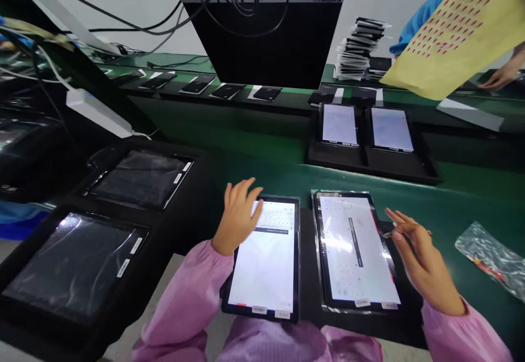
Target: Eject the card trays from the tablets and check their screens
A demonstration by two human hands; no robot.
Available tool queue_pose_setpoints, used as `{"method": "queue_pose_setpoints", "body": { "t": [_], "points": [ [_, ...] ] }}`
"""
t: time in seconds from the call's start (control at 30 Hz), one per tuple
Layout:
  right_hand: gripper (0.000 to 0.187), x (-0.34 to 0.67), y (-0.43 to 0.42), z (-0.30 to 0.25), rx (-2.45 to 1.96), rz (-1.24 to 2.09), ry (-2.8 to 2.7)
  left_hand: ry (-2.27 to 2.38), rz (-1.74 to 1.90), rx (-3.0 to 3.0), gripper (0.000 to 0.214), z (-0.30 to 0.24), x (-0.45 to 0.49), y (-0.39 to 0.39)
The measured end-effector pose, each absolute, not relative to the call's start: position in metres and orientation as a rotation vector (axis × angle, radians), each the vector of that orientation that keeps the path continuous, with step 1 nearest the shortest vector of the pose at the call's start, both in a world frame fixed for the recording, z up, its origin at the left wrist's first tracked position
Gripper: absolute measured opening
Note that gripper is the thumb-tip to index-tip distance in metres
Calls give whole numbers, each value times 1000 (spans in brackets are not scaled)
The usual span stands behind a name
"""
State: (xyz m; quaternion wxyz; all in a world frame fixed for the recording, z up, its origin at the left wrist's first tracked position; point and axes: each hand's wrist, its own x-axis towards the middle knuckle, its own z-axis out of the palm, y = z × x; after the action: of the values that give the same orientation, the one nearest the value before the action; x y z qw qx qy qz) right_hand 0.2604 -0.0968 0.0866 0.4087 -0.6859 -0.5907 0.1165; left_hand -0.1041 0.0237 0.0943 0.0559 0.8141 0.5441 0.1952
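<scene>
My left hand (237, 217), fingers spread and holding nothing, hovers over the upper left corner of a lit tablet (264, 263). That tablet shows a white screen with a dark bar and a keyboard-like pattern near its top. To its right lies a second lit tablet (355, 247), its screen turned sideways, with a red strip along the right edge and white labels at the bottom. Beside that right edge is my right hand (420, 258), its thumb and index finger pinched together. A tiny item shows at the fingertips, too small to name.
Black trays with dark, film-covered tablets (77, 266) stand at left. A black tray (340, 157) with two lit tablets sits behind. A monitor (270, 45) hangs above. At right are a clear plastic bag (492, 258), a yellow sheet (459, 34) and another person's hand (502, 75).
</scene>
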Motion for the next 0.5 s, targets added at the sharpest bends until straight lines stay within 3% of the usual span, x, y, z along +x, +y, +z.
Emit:
{"method": "queue_pose_setpoints", "body": {
  "t": [0.1, 0.2, 0.5],
  "points": [
    [12, 252, -96, 83, -1740, 8, -1743, 1241, 562, 2734, 36, 96, -85, 1],
    [6, 252, -112, 70, -1791, -66, -1734, 1011, 594, 2814, 35, 92, -81, -34],
    [17, 254, -181, 69, -1539, 97, -1893, 1111, 663, 2863, 39, 77, -146, -83]
  ]
}}
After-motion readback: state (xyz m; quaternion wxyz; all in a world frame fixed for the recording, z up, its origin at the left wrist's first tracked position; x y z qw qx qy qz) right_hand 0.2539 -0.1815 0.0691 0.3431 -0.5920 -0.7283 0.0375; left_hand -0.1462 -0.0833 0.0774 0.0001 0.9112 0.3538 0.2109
